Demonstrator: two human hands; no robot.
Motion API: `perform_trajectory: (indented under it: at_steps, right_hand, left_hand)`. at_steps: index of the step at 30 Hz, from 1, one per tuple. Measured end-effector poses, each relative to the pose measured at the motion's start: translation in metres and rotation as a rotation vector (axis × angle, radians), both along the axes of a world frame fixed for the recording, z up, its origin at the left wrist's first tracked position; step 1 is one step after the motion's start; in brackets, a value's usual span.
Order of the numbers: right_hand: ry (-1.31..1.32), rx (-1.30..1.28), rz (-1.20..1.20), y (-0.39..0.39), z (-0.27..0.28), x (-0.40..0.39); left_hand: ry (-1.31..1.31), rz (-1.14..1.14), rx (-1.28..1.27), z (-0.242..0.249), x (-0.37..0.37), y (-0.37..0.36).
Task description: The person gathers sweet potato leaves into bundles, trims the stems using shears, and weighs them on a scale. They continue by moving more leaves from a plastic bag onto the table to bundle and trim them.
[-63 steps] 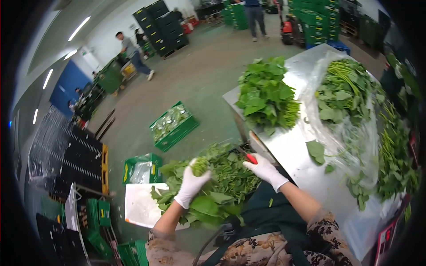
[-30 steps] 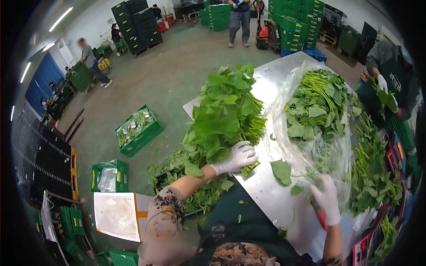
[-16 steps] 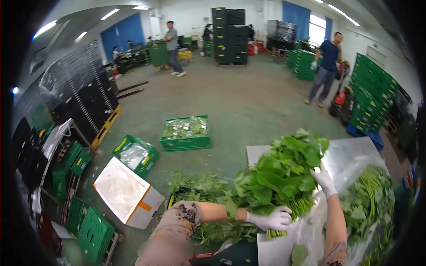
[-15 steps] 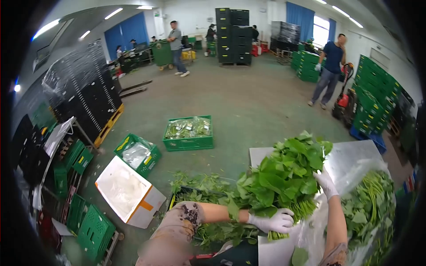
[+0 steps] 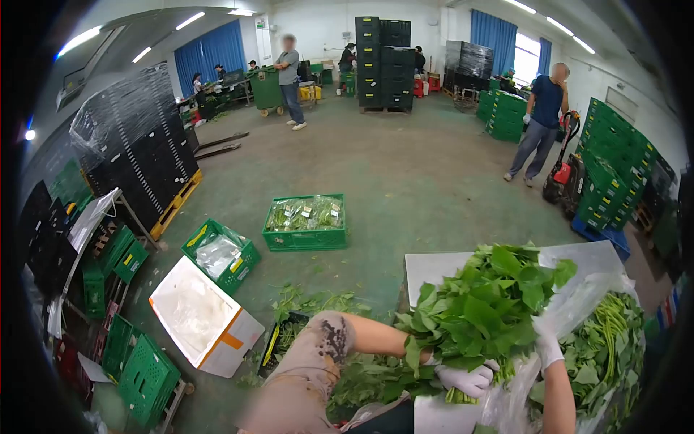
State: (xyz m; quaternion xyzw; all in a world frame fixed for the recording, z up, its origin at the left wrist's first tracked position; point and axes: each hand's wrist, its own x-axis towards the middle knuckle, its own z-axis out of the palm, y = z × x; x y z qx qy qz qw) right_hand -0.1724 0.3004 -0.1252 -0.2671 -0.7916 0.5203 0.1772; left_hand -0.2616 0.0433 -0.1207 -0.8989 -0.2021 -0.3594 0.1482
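Observation:
A big bunch of leafy green vegetables (image 5: 484, 307) lies over the metal table, leaves away from me and cut stems toward me. My left hand (image 5: 466, 377), in a white glove, is closed around the stems near their cut ends. At the bunch's right side is my gloved right hand (image 5: 548, 340), its fingertips partly hidden at the leaves, with a clear plastic bag (image 5: 589, 295) right beside it. More of the same greens (image 5: 603, 354) lie in a heap to the right, stems showing.
Below my left arm, a dark crate (image 5: 278, 347) holds loose greens. On the floor stand a white foam box (image 5: 238, 340), a green crate of plastic bags (image 5: 249, 257) and a green crate of packed greens (image 5: 303, 240). A person (image 5: 542, 123) stands near a pallet jack (image 5: 567, 170).
The bunch has come down and toward me, leaning more to the right. My right hand has moved lower and slightly right along it; my left hand keeps hold of the stems.

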Motion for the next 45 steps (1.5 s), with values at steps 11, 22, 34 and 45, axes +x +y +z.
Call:
perform_trajectory:
  at_steps: [11,22,34,45]
  right_hand:
    - [-0.107,-0.051,-0.314,0.073,-0.007,0.096]
    - [-0.277,0.198,-0.351,-0.015,0.072,0.098]
    - [-0.109,0.352,-0.125,-0.121,0.115,0.179]
    - [0.051,0.73,0.09,-0.236,0.04,0.147]
  left_hand:
    - [-0.09,-0.041,0.21,-0.035,0.005,0.105]
    - [0.301,0.064,-0.231,0.029,-0.017,0.045]
    - [0.373,0.263,-0.15,0.125,0.049,-0.058]
    - [-0.112,1.152,-0.439,0.087,-0.018,-0.056]
